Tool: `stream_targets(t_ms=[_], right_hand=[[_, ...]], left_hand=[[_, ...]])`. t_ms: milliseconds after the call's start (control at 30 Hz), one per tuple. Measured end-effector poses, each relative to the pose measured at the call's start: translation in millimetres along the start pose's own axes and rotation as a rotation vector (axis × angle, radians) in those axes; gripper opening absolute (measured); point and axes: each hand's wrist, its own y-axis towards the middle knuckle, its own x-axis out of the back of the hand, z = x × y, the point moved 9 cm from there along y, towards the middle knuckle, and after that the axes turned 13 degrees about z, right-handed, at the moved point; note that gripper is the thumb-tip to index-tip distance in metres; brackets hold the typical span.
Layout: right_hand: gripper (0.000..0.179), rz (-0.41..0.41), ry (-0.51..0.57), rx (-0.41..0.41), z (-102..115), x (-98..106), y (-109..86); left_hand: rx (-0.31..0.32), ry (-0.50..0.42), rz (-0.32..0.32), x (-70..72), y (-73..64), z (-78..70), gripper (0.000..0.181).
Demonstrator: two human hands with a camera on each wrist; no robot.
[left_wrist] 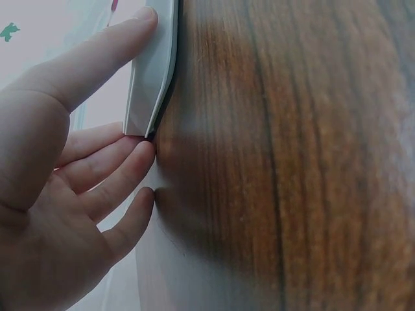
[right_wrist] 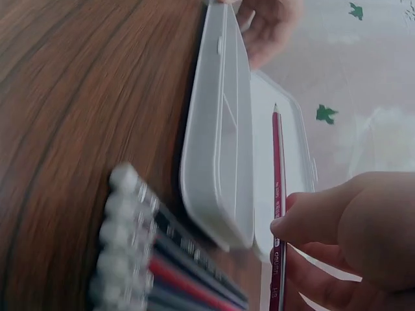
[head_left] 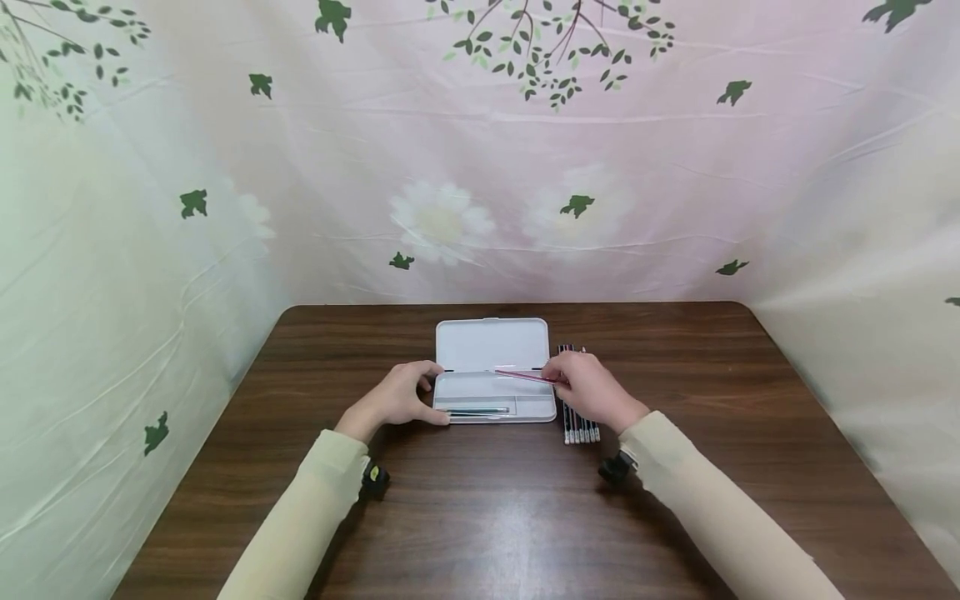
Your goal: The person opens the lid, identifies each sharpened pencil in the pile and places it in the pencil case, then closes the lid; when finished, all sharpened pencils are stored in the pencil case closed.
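Note:
A white pencil case (head_left: 536, 406) lies with its lid (head_left: 492, 343) raised at the back. My left hand (head_left: 401, 395) grips its left end, thumb on the front edge and fingertips around the end and back; the left wrist view shows the thumb (left_wrist: 133, 32) on the case wall. My right hand (head_left: 592, 387) pinches a dark red pencil (right_wrist: 279, 168) between thumb and fingers. That pencil (head_left: 521, 376) points left over the case's back section. Inside the front compartment rests a dark green pencil (head_left: 476, 411).
Just right of the case, partly under my right hand, several dark striped pencils (head_left: 581, 427) lie side by side, white eraser ends toward me. The brown wooden table (head_left: 480, 508) meets a patterned cloth backdrop (head_left: 480, 167) at its far edge.

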Motion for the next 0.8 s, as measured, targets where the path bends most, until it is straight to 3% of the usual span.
stream_targets(t_ms=[267,467,800], right_hand=[[0.017,0.039,0.0,0.05,21.4,-16.0,24.0],[0.019,0.075,0.011,0.019,27.8,-27.7,39.5],[0.02,0.064,0.004,0.005,33.6,-35.2,48.1]], left_hand=[[0.007,0.003,0.001,-0.1,0.4,-0.4,0.086],[0.016,-0.003,-0.001,1.7,-0.3,-1.6,0.086],[0.018,-0.007,-0.001,-1.0,0.2,1.5,0.087]])
